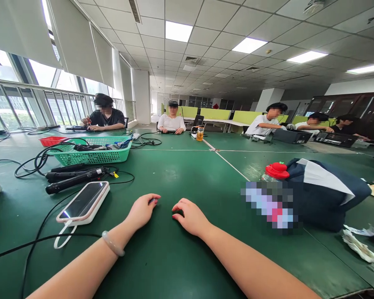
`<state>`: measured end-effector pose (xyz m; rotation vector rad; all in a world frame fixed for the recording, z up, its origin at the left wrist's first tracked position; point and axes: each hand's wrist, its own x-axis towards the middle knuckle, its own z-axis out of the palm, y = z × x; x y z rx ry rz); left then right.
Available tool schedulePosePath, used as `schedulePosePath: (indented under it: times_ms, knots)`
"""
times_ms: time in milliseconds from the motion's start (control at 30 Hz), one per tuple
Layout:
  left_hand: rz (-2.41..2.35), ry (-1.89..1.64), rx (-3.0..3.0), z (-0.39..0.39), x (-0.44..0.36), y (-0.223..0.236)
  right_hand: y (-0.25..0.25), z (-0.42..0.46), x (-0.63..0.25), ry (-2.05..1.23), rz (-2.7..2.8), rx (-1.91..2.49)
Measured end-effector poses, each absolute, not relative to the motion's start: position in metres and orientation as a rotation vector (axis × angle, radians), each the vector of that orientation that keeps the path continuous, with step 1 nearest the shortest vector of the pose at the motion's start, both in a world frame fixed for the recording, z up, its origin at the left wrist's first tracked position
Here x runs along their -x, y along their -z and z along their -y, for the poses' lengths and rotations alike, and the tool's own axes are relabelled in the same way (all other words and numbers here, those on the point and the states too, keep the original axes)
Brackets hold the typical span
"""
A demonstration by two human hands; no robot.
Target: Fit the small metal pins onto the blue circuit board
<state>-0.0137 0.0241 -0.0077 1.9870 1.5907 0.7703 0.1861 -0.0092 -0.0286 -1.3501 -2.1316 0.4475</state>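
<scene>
My left hand (142, 211) is over the green tabletop (171, 174), its fingers curled toward the thumb. A small dark bluish bit shows between the fingertips, too small to name. A pale bangle (112, 245) circles that wrist. My right hand (190, 216) rests on the table a short way to the right, fingers bent, with a gap between thumb and index finger and nothing visible in it. Left of my left hand lies a phone (85, 201) on a thick white block, with a white cable (64, 236) at its near end.
Black rod-like handles (76, 178) lie by a green basket (93, 154) of cables; a red tray (52, 141) stands behind. On the right are a red-lidded jar (276, 171) and a dark blue bag (321, 195). Farther off, several people sit around the table near an amber bottle (200, 133).
</scene>
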Motion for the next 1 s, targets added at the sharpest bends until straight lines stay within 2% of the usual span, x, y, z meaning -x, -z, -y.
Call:
schedulePosePath:
  times_ms: [267,500,667,1000]
  knots:
    - [-1.136,-0.766,-2.071,0.007,-0.013,-0.001,0.026,0.008,-0.183,-0.428,2.152,1.353]
    - [-1.516,-0.871,-2.161,-0.018,0.010,0.006,0.024,0.010,-0.184,-0.489,2.139,1.339]
    - [-1.802,-0.744,-2.005,-0.037,0.030,0.008,0.022,0.010,-0.185,-0.520,2.142,1.350]
    - [-1.471,-0.662,-2.065,-0.011,0.003,-0.002,0.024,0.009,-0.185,-0.504,2.148,1.337]
